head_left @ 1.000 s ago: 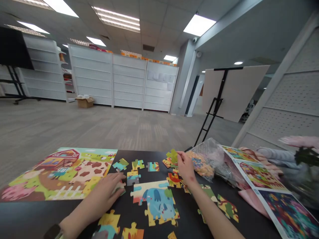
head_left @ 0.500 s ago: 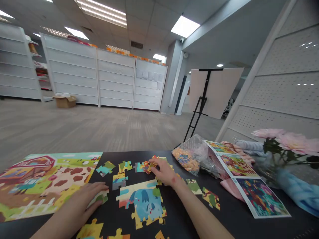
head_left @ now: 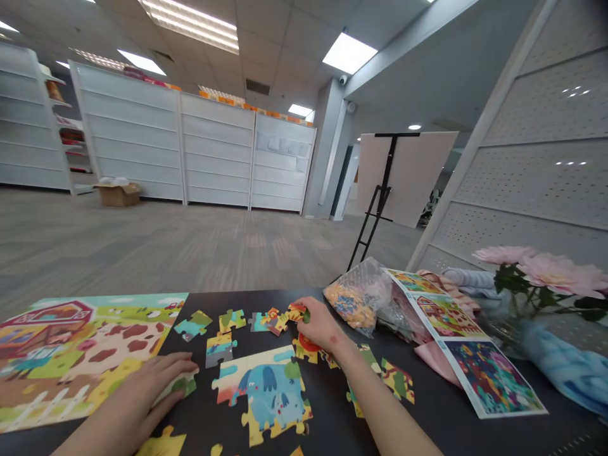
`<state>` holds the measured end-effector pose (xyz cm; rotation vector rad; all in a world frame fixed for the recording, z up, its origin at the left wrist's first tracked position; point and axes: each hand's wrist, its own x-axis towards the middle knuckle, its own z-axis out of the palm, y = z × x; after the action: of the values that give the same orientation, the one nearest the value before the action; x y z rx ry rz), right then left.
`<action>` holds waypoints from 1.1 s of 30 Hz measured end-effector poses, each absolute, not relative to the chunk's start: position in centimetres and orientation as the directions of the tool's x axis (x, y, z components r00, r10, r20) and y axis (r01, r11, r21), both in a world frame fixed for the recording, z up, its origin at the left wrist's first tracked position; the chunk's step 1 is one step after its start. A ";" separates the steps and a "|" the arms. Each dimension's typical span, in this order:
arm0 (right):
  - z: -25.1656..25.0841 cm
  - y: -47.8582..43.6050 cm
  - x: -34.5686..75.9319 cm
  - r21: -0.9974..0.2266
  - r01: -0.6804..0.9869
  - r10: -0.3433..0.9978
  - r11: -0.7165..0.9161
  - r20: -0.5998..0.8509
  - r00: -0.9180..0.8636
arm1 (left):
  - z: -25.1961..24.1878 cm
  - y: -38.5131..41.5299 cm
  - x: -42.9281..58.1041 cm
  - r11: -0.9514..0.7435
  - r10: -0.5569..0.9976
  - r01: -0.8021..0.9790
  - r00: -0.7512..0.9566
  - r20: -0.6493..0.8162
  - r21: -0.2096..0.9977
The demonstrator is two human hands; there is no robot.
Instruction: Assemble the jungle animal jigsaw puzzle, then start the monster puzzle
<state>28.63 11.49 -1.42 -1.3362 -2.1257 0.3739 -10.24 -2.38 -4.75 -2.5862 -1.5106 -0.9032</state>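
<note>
The main risk sits at the right hand [head_left: 319,324]. Its fingers curl down over a cluster of loose puzzle pieces [head_left: 285,316] toward the far side of the bench [head_left: 451,430], and the forearm angles across more pieces near the wrist, so a careless sweep of the arm could knock them out of place. The plastic bag [head_left: 351,301] of pieces lies just beside that hand, and a bump could tip it and spill its contents among the loose ones. I cannot tell whether the right hand's fingertips grip anything: a green edge shows at them, but the fingers hide the rest. The left hand [head_left: 152,383] lies flat, fingers together and unclenched, its fingertips over a green-and-cream piece [head_left: 180,386] at the edge of the assembled farm section [head_left: 80,354]. Pressing or sliding there could shift that section. Between the hands lies the elephant section [head_left: 266,396], whose joins could part if it is pushed.
</note>
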 end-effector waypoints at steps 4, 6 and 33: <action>-0.6 12.7 30.1 -0.582 0.733 0.899 0.353 0.427 -0.094 | -4.7 -2.3 -10.3 -0.494 0.831 0.803 0.323 0.453 0.333; -0.5 13.2 30.8 -0.622 0.727 0.899 0.292 0.437 0.012 | -4.3 -2.4 -10.1 -0.469 0.850 0.805 0.301 0.431 0.362; -1.4 -0.2 40.4 -0.554 0.813 0.924 0.179 0.379 0.055 | -4.6 -2.2 -9.2 -0.431 0.889 0.826 0.319 0.328 0.363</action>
<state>40.36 -0.21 -1.37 -1.6457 -1.7682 0.2039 -9.16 -2.20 -4.55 -2.6533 -1.7357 -0.8007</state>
